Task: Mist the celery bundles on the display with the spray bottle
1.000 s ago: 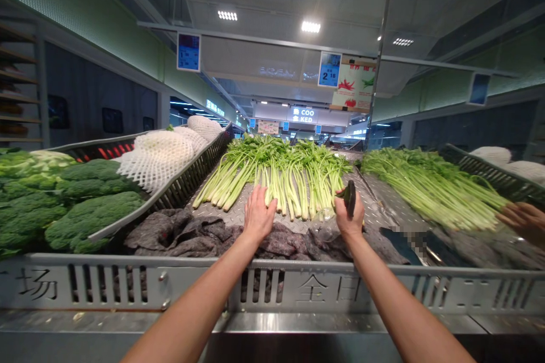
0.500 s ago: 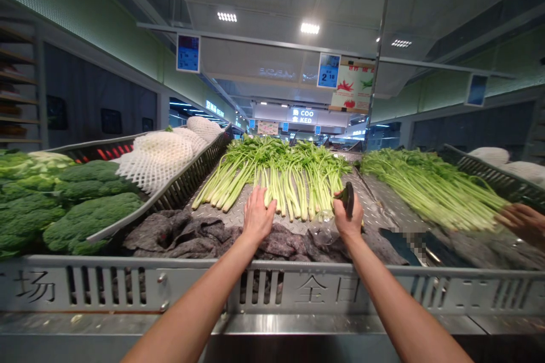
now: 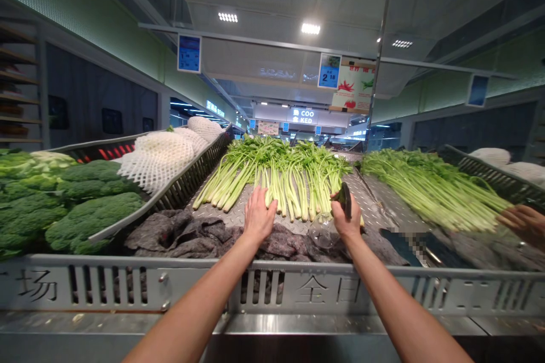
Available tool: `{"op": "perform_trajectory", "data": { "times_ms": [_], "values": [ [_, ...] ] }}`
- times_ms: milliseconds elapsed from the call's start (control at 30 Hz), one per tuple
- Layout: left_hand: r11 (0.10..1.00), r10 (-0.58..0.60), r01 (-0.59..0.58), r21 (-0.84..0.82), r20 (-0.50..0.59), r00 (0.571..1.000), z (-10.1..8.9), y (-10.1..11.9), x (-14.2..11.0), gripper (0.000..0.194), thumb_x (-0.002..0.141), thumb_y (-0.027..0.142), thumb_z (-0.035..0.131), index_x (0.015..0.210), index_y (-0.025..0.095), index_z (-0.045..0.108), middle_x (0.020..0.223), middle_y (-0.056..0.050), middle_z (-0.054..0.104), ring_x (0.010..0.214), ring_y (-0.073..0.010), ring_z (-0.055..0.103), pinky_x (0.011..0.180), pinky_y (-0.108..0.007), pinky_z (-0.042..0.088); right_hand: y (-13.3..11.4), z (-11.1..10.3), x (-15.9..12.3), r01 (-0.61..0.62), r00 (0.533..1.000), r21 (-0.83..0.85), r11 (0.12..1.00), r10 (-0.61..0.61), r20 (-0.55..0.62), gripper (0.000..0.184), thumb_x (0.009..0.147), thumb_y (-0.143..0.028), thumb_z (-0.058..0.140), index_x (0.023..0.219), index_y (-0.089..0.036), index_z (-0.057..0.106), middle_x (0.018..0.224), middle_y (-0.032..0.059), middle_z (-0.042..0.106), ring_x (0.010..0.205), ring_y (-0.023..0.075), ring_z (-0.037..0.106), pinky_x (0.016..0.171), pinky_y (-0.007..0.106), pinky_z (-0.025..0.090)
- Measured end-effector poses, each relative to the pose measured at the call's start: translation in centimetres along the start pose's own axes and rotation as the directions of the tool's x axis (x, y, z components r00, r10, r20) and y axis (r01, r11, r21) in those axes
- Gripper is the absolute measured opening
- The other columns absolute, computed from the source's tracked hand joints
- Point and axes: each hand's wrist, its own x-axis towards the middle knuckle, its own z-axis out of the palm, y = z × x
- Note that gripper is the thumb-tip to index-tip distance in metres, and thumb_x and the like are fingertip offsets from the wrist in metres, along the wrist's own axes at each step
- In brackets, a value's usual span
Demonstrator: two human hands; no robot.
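Observation:
A spread of green celery (image 3: 293, 181) lies on the sloped metal shelf, leaves toward the back and pale stalk ends toward me. My left hand (image 3: 259, 216) is at the stalk ends, fingers stretched forward and thumb apart. Its fingertips overlap the celery in the view; whether they touch it I cannot tell. Gripped in my right hand (image 3: 347, 221) is a spray bottle (image 3: 322, 232) with a black trigger head and a clear body. The bottle is tilted, its clear part low beside the stalk ends and above a crumpled grey cloth (image 3: 183, 235).
Broccoli (image 3: 91, 221) fills the left side, beside foam-netted produce (image 3: 159, 159) and a dark slatted divider (image 3: 183, 184). A grey slotted rail (image 3: 196, 283) crosses the front. On the right, a mirror (image 3: 409, 249) reflects the celery and a hand. Price signs (image 3: 329, 71) hang overhead.
My right hand and the spray bottle have shifted very slightly left. My left hand and the celery look the same.

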Motion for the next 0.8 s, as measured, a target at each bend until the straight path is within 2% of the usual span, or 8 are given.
{"op": "perform_trajectory", "data": {
  "times_ms": [267, 400, 533, 667, 800],
  "values": [
    [1.000, -0.009, 0.009, 0.004, 0.013, 1.000, -0.14, 0.10, -0.02, 0.043, 0.079, 0.034, 0.036, 0.116, 0.014, 0.040, 0.132, -0.013, 0.033, 0.121, -0.0247, 0.030, 0.097, -0.044, 0.027, 0.16, -0.01, 0.13, 0.012, 0.994, 0.019, 1.000, -0.010, -0.108, 0.026, 0.060, -0.029, 0.048, 0.083, -0.017, 0.055, 0.081, 0.0042, 0.060, 0.074, 0.0189, 0.054, 0.071, 0.031, 0.039],
    [1.000, -0.006, 0.006, 0.002, 0.012, 1.000, -0.18, 0.18, -0.06, 0.042, 0.079, 0.034, 0.036, 0.116, 0.014, 0.041, 0.131, -0.014, 0.034, 0.121, -0.0250, 0.030, 0.097, -0.045, 0.028, 0.03, -0.14, 0.22, -0.036, 0.988, -0.012, 0.999, 0.034, -0.153, 0.025, 0.060, -0.029, 0.047, 0.079, -0.016, 0.056, 0.078, 0.0043, 0.060, 0.073, 0.0193, 0.054, 0.071, 0.031, 0.039],
    [1.000, -0.002, 0.002, -0.002, 0.016, 1.000, -0.27, 0.30, -0.05, 0.042, 0.079, 0.033, 0.036, 0.115, 0.013, 0.041, 0.131, -0.014, 0.034, 0.121, -0.0254, 0.030, 0.096, -0.045, 0.028, 0.11, -0.18, 0.19, -0.070, 0.992, -0.035, 0.997, 0.065, -0.108, 0.022, 0.060, -0.029, 0.046, 0.074, -0.016, 0.056, 0.071, 0.0034, 0.058, 0.069, 0.0188, 0.053, 0.067, 0.030, 0.039],
    [0.999, -0.017, 0.018, -0.026, 0.031, 0.999, -0.23, 0.23, -0.02, 0.043, 0.079, 0.033, 0.036, 0.116, 0.012, 0.040, 0.131, -0.015, 0.033, 0.122, -0.0259, 0.028, 0.098, -0.045, 0.025, 0.17, -0.22, 0.11, -0.105, 0.992, -0.045, 0.994, 0.101, -0.080, 0.024, 0.060, -0.030, 0.046, 0.077, -0.017, 0.056, 0.076, 0.0038, 0.059, 0.072, 0.0187, 0.053, 0.069, 0.029, 0.039],
    [0.992, 0.052, -0.036, -0.122, 0.125, 0.991, 0.01, 0.31, -0.30, 0.048, 0.076, 0.035, 0.041, 0.118, 0.010, 0.039, 0.129, -0.016, 0.036, 0.121, -0.0253, 0.029, 0.100, -0.043, 0.023, -0.50, 0.31, 0.19, -0.118, 0.993, -0.047, 0.992, 0.117, -0.019, 0.028, 0.061, -0.033, 0.047, 0.082, -0.017, 0.054, 0.079, 0.0039, 0.058, 0.072, 0.0182, 0.053, 0.070, 0.030, 0.039]
  ]
}}
